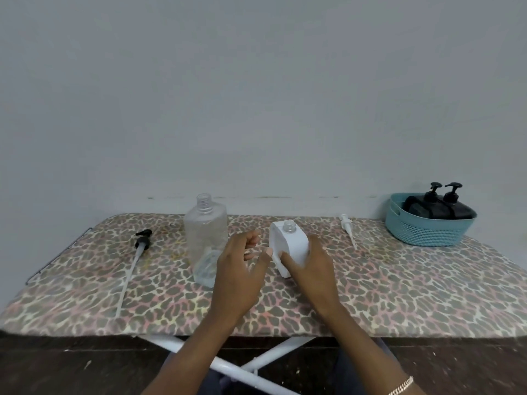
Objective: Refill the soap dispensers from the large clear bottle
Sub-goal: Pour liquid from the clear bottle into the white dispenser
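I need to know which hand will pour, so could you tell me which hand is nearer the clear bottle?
Left. The left hand overlaps the clear bottle; the right hand grips the white dispenser beside it.

counter point(399, 295): leopard-print cover, white crossed legs beneath.
clear bottle point(206, 235): upright, cap off, left of centre, a little liquid at its base.
white dispenser point(291, 248): upright, neck open, at centre; right hand point(309, 269) wrapped round its lower right side, a bracelet on that wrist.
left hand point(239, 269): fingers spread, thumb tip touching the dispenser's left edge, holding nothing.
black pump point(137, 258): lying flat, far left, long tube toward the near edge.
white pump point(348, 230): lying flat, right of the dispenser.
teal basket point(425, 230): far right, holds two black dispensers point(445, 208) with pumps fitted.
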Demonstrator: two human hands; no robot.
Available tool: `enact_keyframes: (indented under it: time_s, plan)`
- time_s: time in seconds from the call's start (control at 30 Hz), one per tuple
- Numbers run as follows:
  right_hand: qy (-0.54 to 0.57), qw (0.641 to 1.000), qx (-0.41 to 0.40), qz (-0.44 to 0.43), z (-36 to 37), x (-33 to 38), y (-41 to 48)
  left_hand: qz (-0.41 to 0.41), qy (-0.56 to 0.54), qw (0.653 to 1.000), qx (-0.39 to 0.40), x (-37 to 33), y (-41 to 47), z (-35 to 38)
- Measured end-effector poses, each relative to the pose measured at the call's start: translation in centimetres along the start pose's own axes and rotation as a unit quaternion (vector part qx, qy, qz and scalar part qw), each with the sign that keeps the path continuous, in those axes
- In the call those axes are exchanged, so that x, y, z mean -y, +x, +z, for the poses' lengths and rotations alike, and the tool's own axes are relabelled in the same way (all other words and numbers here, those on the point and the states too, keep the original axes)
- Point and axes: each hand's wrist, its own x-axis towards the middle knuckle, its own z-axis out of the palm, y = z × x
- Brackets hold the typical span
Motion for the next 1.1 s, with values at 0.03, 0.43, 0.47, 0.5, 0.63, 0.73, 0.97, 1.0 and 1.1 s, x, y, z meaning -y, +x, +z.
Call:
enact_keyframes:
  time_s: [0.03, 0.43, 0.47, 0.5, 0.63, 0.73, 0.97, 1.0, 1.1]
  plan:
    - [0.003, 1.000, -0.002, -0.004, 0.2, 0.3, -0.6, 0.006, 0.002, 1.000, -0.009, 0.0, -0.4, -0.5]
    - [0.070, 0.997, -0.012, -0.031, 1.1, 0.8, -2.9, 0.051, 0.089, 0.967, -0.233, 0.7, -1.2, -5.0]
    - [0.074, 0.997, -0.012, -0.030, 1.0, 0.9, -2.9, 0.039, 0.087, 0.964, -0.247, 1.0, -0.9, -5.3]
    - [0.078, 0.996, -0.013, -0.031, 1.0, 0.9, -2.9, 0.030, 0.087, 0.961, -0.259, 1.3, -0.6, -5.5]
    - [0.090, 0.995, -0.013, -0.032, 1.1, 0.8, -2.8, -0.001, 0.097, 0.963, -0.250, 3.1, 0.4, -5.8]
    - [0.087, 0.996, -0.012, -0.031, 1.1, 0.5, -2.8, -0.041, 0.073, 0.975, -0.206, 3.6, 0.9, -5.7]
    - [0.095, 0.995, -0.012, -0.032, 1.1, 0.5, -2.9, -0.059, 0.051, 0.981, -0.179, 3.3, 1.8, -5.2]
    - [0.094, 0.995, -0.012, -0.032, 1.1, 0.5, -2.9, -0.058, 0.054, 0.980, -0.180, 3.2, 1.9, -5.1]
    - [0.091, 0.995, -0.016, -0.037, 1.1, 0.4, -3.0, -0.034, 0.074, 0.981, -0.178, 2.7, 2.2, -4.5]
